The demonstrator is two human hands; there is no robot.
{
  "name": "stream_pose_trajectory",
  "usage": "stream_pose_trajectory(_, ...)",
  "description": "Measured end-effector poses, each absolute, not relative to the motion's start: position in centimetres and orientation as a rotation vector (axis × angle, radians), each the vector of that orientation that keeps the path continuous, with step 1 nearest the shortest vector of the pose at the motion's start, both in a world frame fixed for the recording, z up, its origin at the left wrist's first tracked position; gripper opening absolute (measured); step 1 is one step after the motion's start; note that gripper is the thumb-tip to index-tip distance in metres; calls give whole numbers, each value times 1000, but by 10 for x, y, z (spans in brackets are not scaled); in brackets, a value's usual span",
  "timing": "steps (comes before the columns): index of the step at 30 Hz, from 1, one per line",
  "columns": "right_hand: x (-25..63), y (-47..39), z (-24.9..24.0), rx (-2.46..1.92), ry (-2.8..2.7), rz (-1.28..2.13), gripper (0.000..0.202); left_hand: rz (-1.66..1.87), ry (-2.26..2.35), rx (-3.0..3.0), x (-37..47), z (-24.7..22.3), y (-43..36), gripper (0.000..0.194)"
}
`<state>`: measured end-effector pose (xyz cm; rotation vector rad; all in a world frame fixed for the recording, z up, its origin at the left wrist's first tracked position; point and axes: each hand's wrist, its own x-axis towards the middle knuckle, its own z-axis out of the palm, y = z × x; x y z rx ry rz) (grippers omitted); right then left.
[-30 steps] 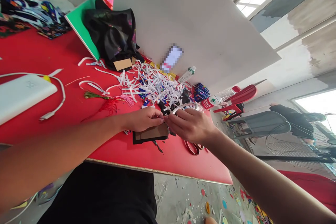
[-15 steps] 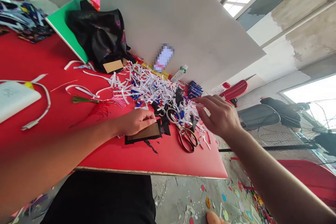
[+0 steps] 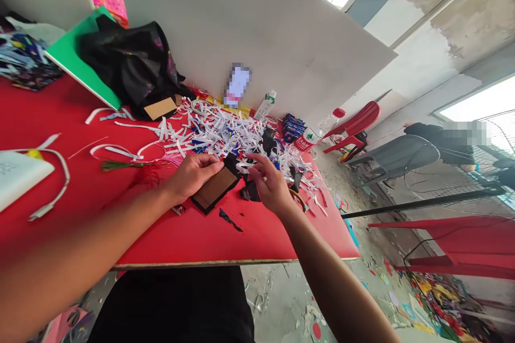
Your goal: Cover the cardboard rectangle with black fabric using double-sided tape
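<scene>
My left hand [image 3: 199,174] pinches the upper left edge of a brown cardboard rectangle [image 3: 215,191], which has black material showing around its rim. The piece lies tilted at the table's front. Just to the right, my right hand [image 3: 269,181] hovers with fingers bent and apart, and I see nothing held in it. Behind that hand, only a curved gold-coloured handle of the scissors [image 3: 298,200] shows. Black scraps [image 3: 250,191] lie between the hands, and a thin torn black strip [image 3: 230,220] rests in front of the cardboard.
Shredded white strips [image 3: 225,131] heap up behind my hands. A phone [image 3: 237,84] leans at the back beside a small bottle [image 3: 265,104]. A larger red-capped bottle [image 3: 316,131] stands right. Black fabric [image 3: 132,64] and a green board [image 3: 82,59] are at left.
My right hand has come left and down from above the strips to beside the cardboard. The cardboard has turned to a steeper tilt in my left hand. The view has shifted slightly.
</scene>
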<state>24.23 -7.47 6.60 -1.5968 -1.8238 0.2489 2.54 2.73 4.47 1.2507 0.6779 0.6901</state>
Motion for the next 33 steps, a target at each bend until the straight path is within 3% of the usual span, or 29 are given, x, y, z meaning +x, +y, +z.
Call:
stream_pose_trajectory(6,233,-52,44,-1568,-1927,218,34,767,742,1144,25,47,31,46)
stream_pose_trajectory(10,235,-45,34,-1519,-2009,300,42,597,700,1074,19,63,33,43)
stream_pose_trajectory(14,242,-50,32,-1464,-2076,342,36,563,648,959,20,68,32,42)
stream_pose_trajectory(20,239,-59,68,-1469,-1602,-111,19,657,786,971,28,56,29,39)
stream_pose_trajectory(25,216,-51,84,-1337,-2059,-68,19,672,801,865,30,55,27,35)
stream_pose_trajectory(33,215,-42,56,-1221,-2013,-170,17,661,758,716,30,50,24,38)
